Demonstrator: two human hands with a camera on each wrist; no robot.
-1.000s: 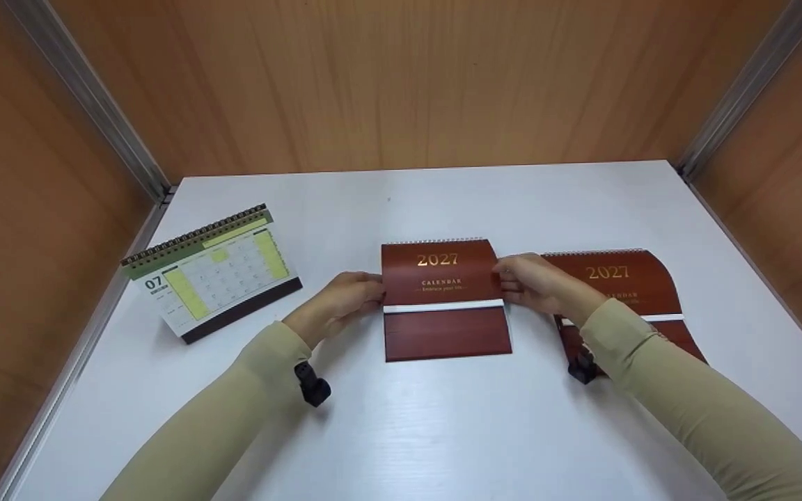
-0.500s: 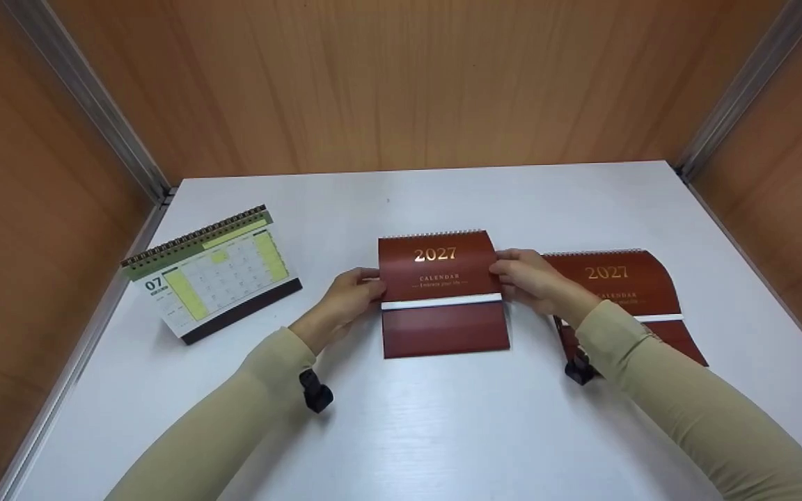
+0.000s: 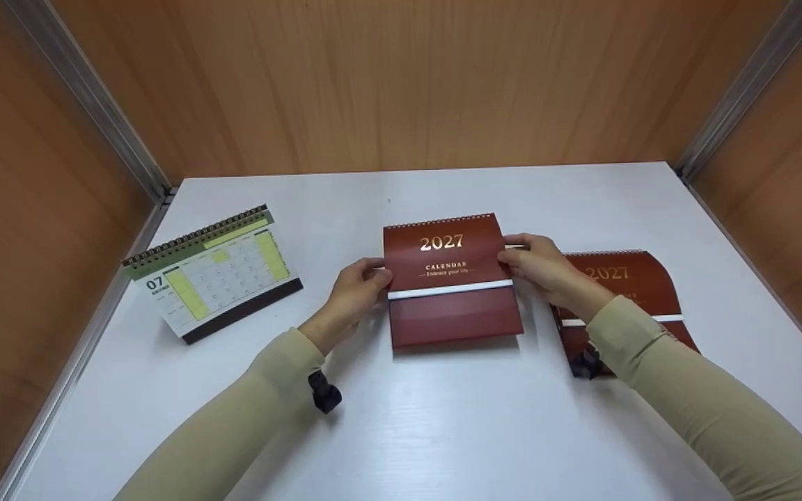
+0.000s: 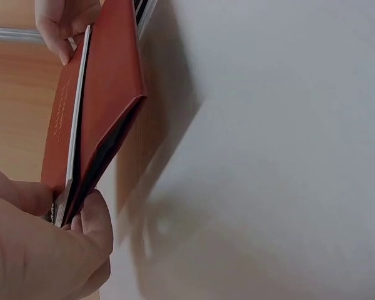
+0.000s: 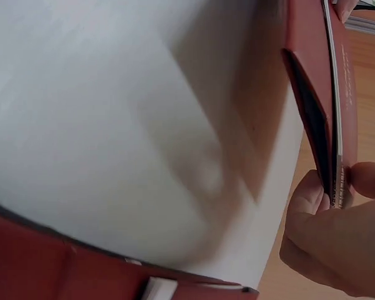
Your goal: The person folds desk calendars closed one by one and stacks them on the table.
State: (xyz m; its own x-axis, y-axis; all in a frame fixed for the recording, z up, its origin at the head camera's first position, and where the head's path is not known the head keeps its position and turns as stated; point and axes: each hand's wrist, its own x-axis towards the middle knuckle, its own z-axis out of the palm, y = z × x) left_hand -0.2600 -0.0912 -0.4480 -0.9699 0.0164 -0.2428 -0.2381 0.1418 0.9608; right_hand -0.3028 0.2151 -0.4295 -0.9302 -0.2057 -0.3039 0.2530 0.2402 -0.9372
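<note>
A dark red 2027 desk calendar [image 3: 451,278] is held slightly above the white table, its front edge lifted over a shadow. My left hand [image 3: 354,296] pinches its left edge, thumb on the cover and fingers behind. On the opposite edge my right hand [image 3: 547,273] pinches it the same way. In the left wrist view, the calendar's cover [image 4: 62,125], white page edges and folded base show between both hands. From the right wrist view, the calendar [image 5: 309,75] has a narrow dark gap inside its base, with thumb and fingers of the right hand [image 5: 337,234] gripping the edge.
A second red 2027 calendar [image 3: 641,289] lies to the right, partly hidden under my right forearm. To the left stands a green and white desk calendar [image 3: 227,271] showing 07. Wooden panels [image 3: 415,83] enclose the white table [image 3: 408,424] at the back and sides.
Both hands have raised the middle red calendar off the table and moved it slightly away from me, tilting it a little. The other two calendars have stayed in place.
</note>
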